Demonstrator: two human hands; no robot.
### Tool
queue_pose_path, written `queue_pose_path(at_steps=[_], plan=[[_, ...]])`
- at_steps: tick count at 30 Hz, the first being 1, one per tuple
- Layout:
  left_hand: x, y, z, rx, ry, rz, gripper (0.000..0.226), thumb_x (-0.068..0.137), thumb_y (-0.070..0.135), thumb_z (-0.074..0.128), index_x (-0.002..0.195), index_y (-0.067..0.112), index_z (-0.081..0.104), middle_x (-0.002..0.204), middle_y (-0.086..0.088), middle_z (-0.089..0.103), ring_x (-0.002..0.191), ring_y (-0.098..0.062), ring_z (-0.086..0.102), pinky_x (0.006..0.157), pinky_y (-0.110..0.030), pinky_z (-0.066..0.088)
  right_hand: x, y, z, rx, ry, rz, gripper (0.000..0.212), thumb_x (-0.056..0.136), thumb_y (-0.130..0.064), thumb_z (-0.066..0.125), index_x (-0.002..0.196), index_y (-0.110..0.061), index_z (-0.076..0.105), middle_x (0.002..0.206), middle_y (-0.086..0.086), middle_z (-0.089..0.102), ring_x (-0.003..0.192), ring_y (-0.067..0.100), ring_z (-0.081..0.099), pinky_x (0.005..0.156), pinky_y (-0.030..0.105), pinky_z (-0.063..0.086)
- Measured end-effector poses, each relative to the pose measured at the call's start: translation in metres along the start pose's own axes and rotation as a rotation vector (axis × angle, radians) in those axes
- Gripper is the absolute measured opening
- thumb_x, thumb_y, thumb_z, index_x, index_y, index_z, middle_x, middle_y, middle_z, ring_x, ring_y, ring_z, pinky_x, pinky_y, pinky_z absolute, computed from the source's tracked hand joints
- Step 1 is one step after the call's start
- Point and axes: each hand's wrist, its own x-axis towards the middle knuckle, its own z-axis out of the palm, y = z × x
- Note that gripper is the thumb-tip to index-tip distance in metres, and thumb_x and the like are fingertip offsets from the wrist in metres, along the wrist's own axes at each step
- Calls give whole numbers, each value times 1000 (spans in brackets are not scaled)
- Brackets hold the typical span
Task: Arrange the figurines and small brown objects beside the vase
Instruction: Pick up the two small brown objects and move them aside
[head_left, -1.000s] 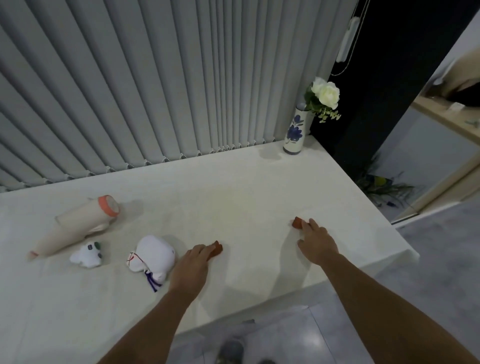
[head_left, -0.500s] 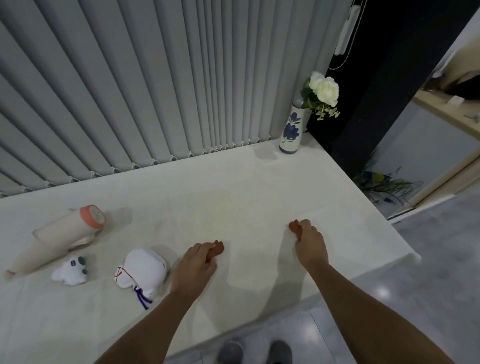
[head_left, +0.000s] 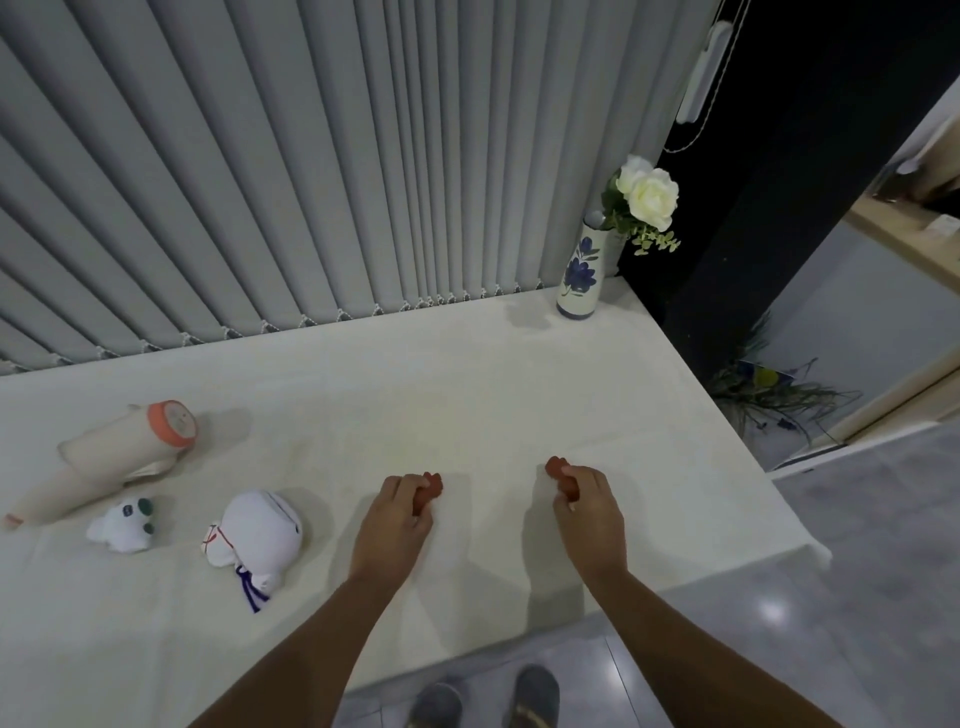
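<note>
My left hand (head_left: 396, 519) is closed around a small brown object (head_left: 430, 488) near the table's front middle. My right hand (head_left: 589, 512) grips a second small brown object (head_left: 558, 469) a little to the right. A white round figurine with red and blue cords (head_left: 257, 532) lies left of my left hand. A smaller white figurine with dark spots (head_left: 124, 524) lies further left. A beige figurine with an orange ring (head_left: 114, 457) lies on its side at the far left. The white vase with a blue flower print (head_left: 581, 278) stands at the table's far right corner, holding white roses.
The white-clothed table (head_left: 415, 395) ends in a right edge beyond the vase and a front edge by my feet. Grey vertical blinds (head_left: 311, 156) hang along the back. Dried plants (head_left: 769, 389) lie on the floor to the right.
Both hands have curled their fingers around the small brown objects, which were only touched before. The view has shifted slightly downward.
</note>
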Motion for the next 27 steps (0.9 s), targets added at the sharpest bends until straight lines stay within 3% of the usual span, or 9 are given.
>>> queue_pose_path(at_steps=[5, 11, 13, 14, 16, 21, 27], plan=[[8, 25, 19, -34, -10, 16, 28, 84, 6, 64, 111, 15, 62, 110, 0, 54, 84, -12, 58, 77, -20, 46, 6, -12, -4, 113, -28, 42, 31, 88, 2, 55, 112, -15, 64, 117, 0, 57, 100, 8, 57, 94, 26, 49], [23, 58, 37, -81, -60, -50, 29, 81, 3, 60, 104, 21, 61, 102, 3, 48, 82, -16, 60, 81, -28, 51, 20, -22, -15, 59, -181, 53, 35, 79, 6, 52, 102, -16, 65, 105, 1, 57, 85, 8, 53, 72, 6, 39], [28, 66, 41, -95, -86, -56, 31, 81, 3, 58, 104, 23, 61, 104, 1, 49, 87, -18, 61, 85, -30, 52, 26, -25, -17, 56, -212, 61, 34, 79, 6, 51, 106, -10, 64, 105, 9, 63, 93, 19, 59, 73, 10, 44], [31, 70, 43, -95, -104, -57, 32, 81, 4, 58, 106, 23, 61, 105, 1, 49, 89, -18, 61, 86, -29, 51, 29, -26, -18, 66, -233, 82, 37, 81, 5, 51, 114, -6, 60, 107, 11, 64, 98, 23, 60, 78, 19, 48], [38, 76, 46, -74, -147, -57, 35, 82, 8, 59, 114, 22, 60, 107, -1, 50, 92, -20, 61, 85, -26, 48, 33, -25, -19, 92, -283, 117, 45, 84, 3, 51, 127, -10, 48, 110, 4, 67, 100, 20, 60, 82, 23, 45], [57, 86, 49, -44, -250, -55, 42, 82, 12, 58, 124, 22, 56, 105, -2, 54, 101, -23, 60, 88, -28, 46, 48, -19, -25, 56, -308, 118, 33, 84, 2, 49, 113, -14, 49, 98, -2, 70, 86, 15, 61, 73, 22, 43], [79, 93, 55, -8, -316, 47, 41, 80, 15, 53, 119, 26, 56, 106, 2, 65, 102, -19, 58, 91, -34, 49, 66, -22, -29, -3, -319, 104, 30, 86, -3, 54, 114, -13, 58, 93, 0, 72, 86, 18, 63, 82, 24, 48]])
